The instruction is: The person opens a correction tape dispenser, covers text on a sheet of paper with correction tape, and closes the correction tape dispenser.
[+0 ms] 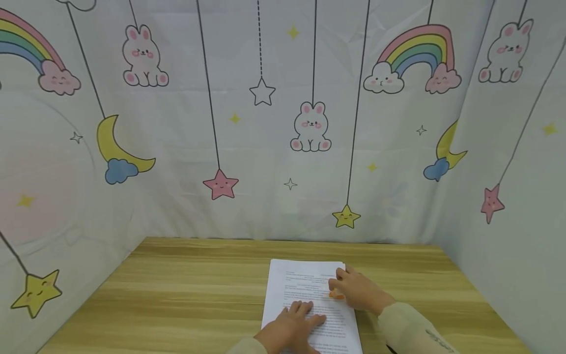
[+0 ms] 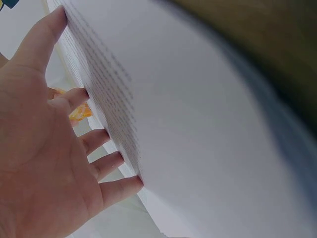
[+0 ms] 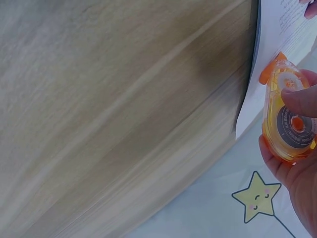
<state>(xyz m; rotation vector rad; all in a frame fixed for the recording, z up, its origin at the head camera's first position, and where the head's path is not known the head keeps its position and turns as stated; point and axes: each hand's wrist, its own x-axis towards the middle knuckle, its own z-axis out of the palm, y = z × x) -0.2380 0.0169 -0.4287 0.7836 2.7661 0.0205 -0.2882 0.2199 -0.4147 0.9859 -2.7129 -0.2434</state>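
Observation:
A stack of printed white paper lies on the wooden table. My left hand rests on the lower part of the top sheet; in the left wrist view its spread fingertips touch the page. My right hand is at the upper right edge of the stack and grips a correction tape, a clear orange dispenser with a dark round reel inside. Its orange tip is by the paper in the right wrist view. From the head view, the fingers hide most of the dispenser.
Wood-grain table surrounds the paper on the left, right and far side. A white cloth backdrop printed with stars, bunnies, moons and rainbows hangs behind the table and along both sides.

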